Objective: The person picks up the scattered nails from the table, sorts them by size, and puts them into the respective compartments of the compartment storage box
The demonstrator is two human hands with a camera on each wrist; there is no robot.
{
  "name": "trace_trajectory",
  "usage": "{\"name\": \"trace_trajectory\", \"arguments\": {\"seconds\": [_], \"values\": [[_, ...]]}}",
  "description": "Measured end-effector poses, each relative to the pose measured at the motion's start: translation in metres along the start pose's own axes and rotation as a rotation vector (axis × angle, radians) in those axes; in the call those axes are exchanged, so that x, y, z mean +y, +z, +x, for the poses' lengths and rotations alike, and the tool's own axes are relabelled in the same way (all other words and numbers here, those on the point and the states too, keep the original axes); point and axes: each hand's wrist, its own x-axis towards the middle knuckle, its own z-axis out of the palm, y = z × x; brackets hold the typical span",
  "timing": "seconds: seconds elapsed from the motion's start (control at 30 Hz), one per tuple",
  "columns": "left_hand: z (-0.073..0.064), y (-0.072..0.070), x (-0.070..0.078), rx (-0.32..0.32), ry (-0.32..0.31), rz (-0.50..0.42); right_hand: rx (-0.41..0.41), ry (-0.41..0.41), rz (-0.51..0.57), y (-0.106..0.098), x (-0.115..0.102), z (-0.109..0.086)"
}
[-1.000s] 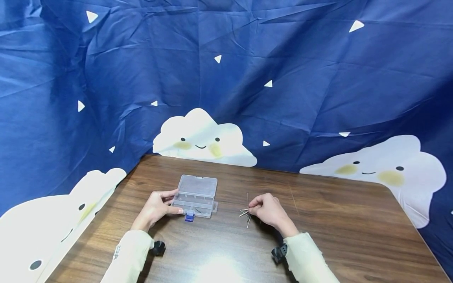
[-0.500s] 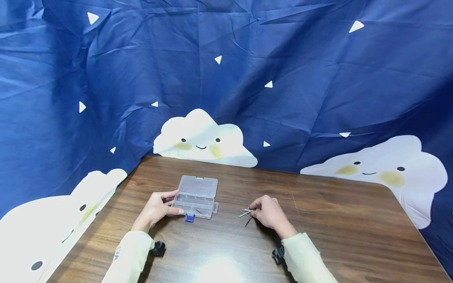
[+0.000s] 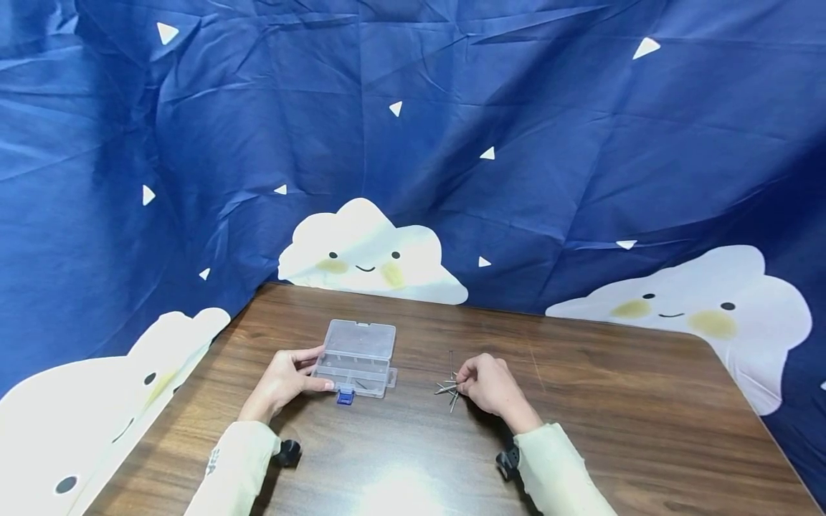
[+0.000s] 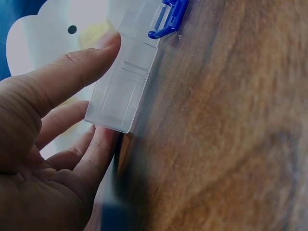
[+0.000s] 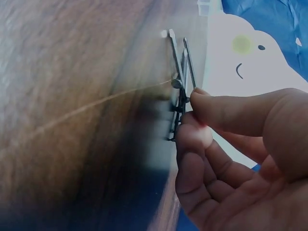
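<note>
A clear plastic compartment box (image 3: 328, 373) stands on the table with its lid (image 3: 360, 340) raised and a blue latch (image 3: 345, 396) hanging at its front. My left hand (image 3: 287, 378) holds the box's left end, thumb on the front and fingers behind. One thin dark nail-like piece (image 3: 362, 385) lies in a front compartment. To the right, my right hand (image 3: 487, 383) pinches a nail (image 5: 189, 62) between thumb and index finger. Several other metal nails (image 5: 175, 53) lie crossed on the table just under those fingertips; their exact number is unclear.
The brown wood-grain table (image 3: 581, 401) carries a bright glare patch near its front. A blue curtain (image 3: 413, 143) with white clouds hangs along its back and left edges. Black wrist straps (image 3: 508, 464) sit at both cuffs.
The nails by my right fingertips have shifted slightly in angle, and the right fingers have moved a little among them. My left hand and the box stay in place.
</note>
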Motion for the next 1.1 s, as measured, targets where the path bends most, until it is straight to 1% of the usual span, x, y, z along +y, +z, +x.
{"name": "trace_trajectory", "arguments": {"seconds": [0.13,0.3,0.57,0.77,0.87,1.1], "values": [[-0.001,-0.001,0.000,-0.004,-0.001,0.007,0.001,-0.011,0.034,-0.001,0.001,0.001],[-0.002,-0.001,-0.001,0.003,-0.005,0.043,-0.003,0.000,0.066,-0.002,0.000,0.001],[-0.002,-0.001,-0.002,0.000,0.000,0.020,-0.015,0.039,0.104,-0.002,-0.006,0.002],[-0.002,-0.001,-0.002,-0.009,0.005,0.020,-0.053,0.066,0.226,-0.002,-0.014,0.003],[-0.002,-0.001,-0.002,-0.002,0.009,0.034,-0.071,0.075,0.295,0.000,-0.017,0.006],[-0.002,-0.001,0.000,0.005,0.010,0.034,-0.132,0.067,0.478,0.007,-0.023,0.012]]}}
